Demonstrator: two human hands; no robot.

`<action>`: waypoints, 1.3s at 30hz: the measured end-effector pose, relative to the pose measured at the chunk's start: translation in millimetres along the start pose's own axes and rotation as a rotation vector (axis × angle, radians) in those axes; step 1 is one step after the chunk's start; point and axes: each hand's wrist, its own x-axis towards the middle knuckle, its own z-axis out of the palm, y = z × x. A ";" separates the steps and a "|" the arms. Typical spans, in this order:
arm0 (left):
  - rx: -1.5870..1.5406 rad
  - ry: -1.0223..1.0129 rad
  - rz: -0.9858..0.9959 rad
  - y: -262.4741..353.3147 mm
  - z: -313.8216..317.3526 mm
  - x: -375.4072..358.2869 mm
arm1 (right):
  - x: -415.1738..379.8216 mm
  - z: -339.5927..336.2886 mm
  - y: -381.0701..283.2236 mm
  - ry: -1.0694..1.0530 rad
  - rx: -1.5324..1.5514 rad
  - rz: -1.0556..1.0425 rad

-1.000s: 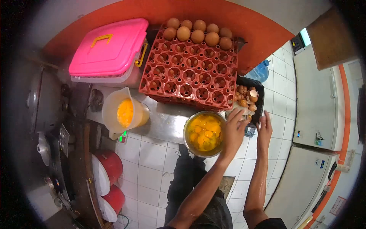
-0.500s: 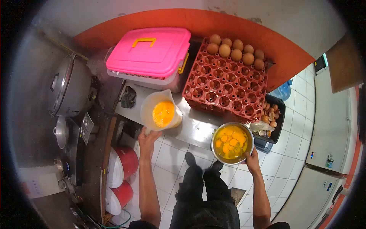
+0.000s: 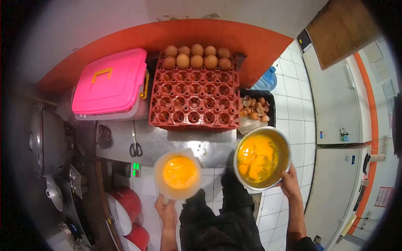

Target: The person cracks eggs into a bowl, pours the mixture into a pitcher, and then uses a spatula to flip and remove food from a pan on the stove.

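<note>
A steel counter [image 3: 167, 144] runs below an orange wall band, with white floor tiles under me. My left hand [image 3: 166, 211] is wrapped closed around the handle of a plastic measuring jug [image 3: 179, 174] holding beaten yolk-yellow egg, lifted clear in front of the counter's near edge. My right hand [image 3: 289, 183] is clamped on the rim of a steel bowl [image 3: 262, 157] full of cracked eggs, tilted, just right of the jug and off the counter. On the counter behind them sits a red egg tray [image 3: 194, 98] with brown eggs [image 3: 197, 56] along its far rows. Left of the tray lie scissors [image 3: 135, 146] and a pink-lidded box [image 3: 109, 85]; right of it, a black bin of eggshells [image 3: 255, 108].
</note>
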 end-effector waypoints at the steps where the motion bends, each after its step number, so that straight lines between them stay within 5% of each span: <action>1: 0.062 0.011 -0.135 6.9 13.9 -14.4 | -7.1 -7.8 -16.8 0.013 -0.034 -0.024; 2: 0.116 0.021 -0.260 9.7 33.3 -26.0 | -12.3 -12.8 -37.8 0.038 -0.018 -0.039; 7: 0.100 -0.311 -0.094 -2.5 149.8 -45.8 | -15.2 -63.7 -113.4 0.138 -0.100 -0.097; 10: -0.030 -0.364 -0.356 -20.1 192.7 -44.8 | -9.9 -75.9 -128.4 0.157 -0.202 -0.236; 11: 0.114 -0.414 -0.197 -26.6 206.5 -42.3 | -8.2 -76.7 -132.8 0.169 -0.199 -0.248; 17: 0.155 -0.597 0.011 -46.7 297.2 -21.1 | 30.4 -105.5 -158.2 0.162 -0.252 -0.260; 22: 0.234 -0.590 0.141 -43.0 322.8 -10.2 | 53.7 -101.4 -163.0 0.147 -0.536 -0.629; 27: 0.282 -0.554 0.124 -36.5 328.7 -1.2 | 70.9 -101.3 -165.1 0.121 -0.558 -0.582; 29: 0.242 -0.557 0.125 -52.3 325.4 7.1 | 78.7 -103.3 -159.4 0.243 -0.864 -0.878; 35: 0.133 -0.558 0.024 -77.1 320.0 14.0 | 63.1 -85.2 -165.3 0.150 -0.831 -0.830; 39: -0.016 -0.548 -0.042 -80.5 317.9 8.5 | 53.9 -83.9 -158.9 0.130 -0.985 -0.975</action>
